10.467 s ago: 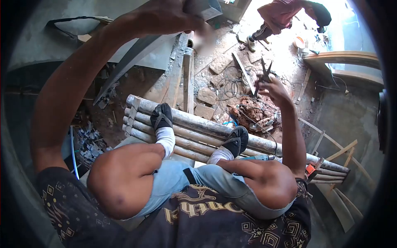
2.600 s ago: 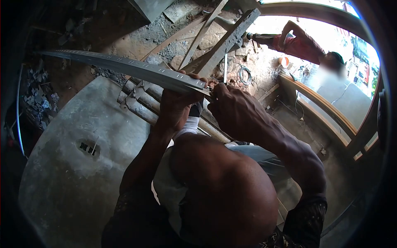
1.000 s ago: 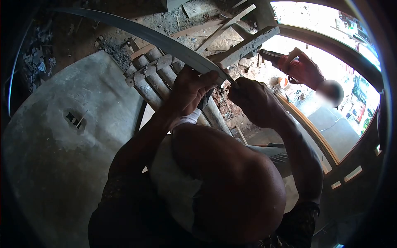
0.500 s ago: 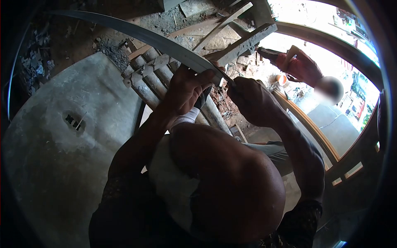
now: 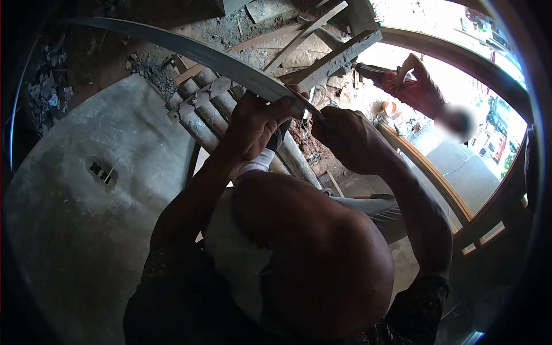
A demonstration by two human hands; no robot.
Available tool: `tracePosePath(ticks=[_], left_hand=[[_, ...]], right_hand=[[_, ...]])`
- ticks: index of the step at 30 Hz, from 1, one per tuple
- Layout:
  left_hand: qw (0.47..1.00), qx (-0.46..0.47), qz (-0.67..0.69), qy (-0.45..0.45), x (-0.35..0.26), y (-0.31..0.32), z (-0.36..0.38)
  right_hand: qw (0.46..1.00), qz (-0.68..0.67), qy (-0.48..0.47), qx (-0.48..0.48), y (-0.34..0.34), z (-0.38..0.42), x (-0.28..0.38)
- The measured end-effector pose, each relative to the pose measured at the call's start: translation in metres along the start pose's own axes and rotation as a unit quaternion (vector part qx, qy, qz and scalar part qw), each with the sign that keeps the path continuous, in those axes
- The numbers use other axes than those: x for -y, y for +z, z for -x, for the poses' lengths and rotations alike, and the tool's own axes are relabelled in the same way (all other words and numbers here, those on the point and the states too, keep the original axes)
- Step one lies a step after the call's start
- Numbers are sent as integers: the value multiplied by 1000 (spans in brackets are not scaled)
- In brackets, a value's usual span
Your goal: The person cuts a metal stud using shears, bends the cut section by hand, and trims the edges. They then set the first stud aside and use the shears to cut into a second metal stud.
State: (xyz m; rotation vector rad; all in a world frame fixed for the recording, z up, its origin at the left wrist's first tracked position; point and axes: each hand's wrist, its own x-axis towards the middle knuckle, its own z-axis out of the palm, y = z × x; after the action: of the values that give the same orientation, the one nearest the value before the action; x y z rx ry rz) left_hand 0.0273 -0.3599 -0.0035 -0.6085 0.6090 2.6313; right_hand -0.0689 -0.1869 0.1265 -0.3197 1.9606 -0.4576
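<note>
A long, flat grey strip (image 5: 201, 56) runs from the upper left down to the middle, looking bowed in the wide lens. My left hand (image 5: 260, 122) is closed around it near its lower right end, with the thumb on top. My right hand (image 5: 348, 138) is a fist just beyond that end, closed on a slim dark tool (image 5: 315, 109) whose narrow tip lies against the strip. Most of the tool is hidden inside the fist, so its kind does not show. The strip's end sits above my raised knee (image 5: 299, 201).
Several round poles (image 5: 215, 118) lie side by side under the strip. A rough beam (image 5: 339, 60) slants behind it. At left is a grey wall (image 5: 126, 149) with a socket opening (image 5: 102, 171). Another person (image 5: 417, 89) stands outside the frame at upper right, near an orange-and-white bucket (image 5: 389, 108).
Both hands keep their hold, and the strip stays nearly in place with a slight shift. The other person's arm has moved to a bent position at the hip.
</note>
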Motion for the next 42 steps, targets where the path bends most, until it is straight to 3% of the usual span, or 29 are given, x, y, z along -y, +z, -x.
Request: tracePosePath(ticks=[3, 5, 8, 12, 14, 16, 18, 24, 27, 31, 33, 42], left_hand=[[1000, 8, 5, 3, -4, 3, 1], [1000, 7, 8, 9, -4, 2, 2], [999, 34, 5, 25, -6, -4, 3], [993, 100, 52, 37, -8, -6, 2], [992, 105, 56, 41, -8, -9, 3], [990, 118, 64, 41, -8, -11, 4], [989, 125, 73, 36, -9, -11, 4], [987, 135, 82, 32, -9, -14, 6], [985, 144, 82, 35, -10, -16, 7], [986, 138, 94, 24, -9, -16, 6], [986, 140, 88, 30, -8, -17, 7], [984, 157, 70, 36, -12, -15, 9]], right_hand=[[996, -45, -74, 35, -7, 7, -12], [991, -71, 41, 101, -14, 16, -10], [979, -118, 59, 156, -29, 25, -7], [973, -139, 84, 161, -30, 18, -9], [986, -53, 59, 149, -30, 9, 1], [983, -98, 44, 150, -28, 3, -2], [980, -109, -29, 162, -28, -1, -2], [960, -152, 54, 229, -32, -8, 6], [952, -203, 31, 229, -31, -10, 4], [949, -196, 26, 246, -32, -10, 6], [947, -166, 71, 267, -35, -11, 11], [933, -203, 48, 292, -36, -12, 2]])
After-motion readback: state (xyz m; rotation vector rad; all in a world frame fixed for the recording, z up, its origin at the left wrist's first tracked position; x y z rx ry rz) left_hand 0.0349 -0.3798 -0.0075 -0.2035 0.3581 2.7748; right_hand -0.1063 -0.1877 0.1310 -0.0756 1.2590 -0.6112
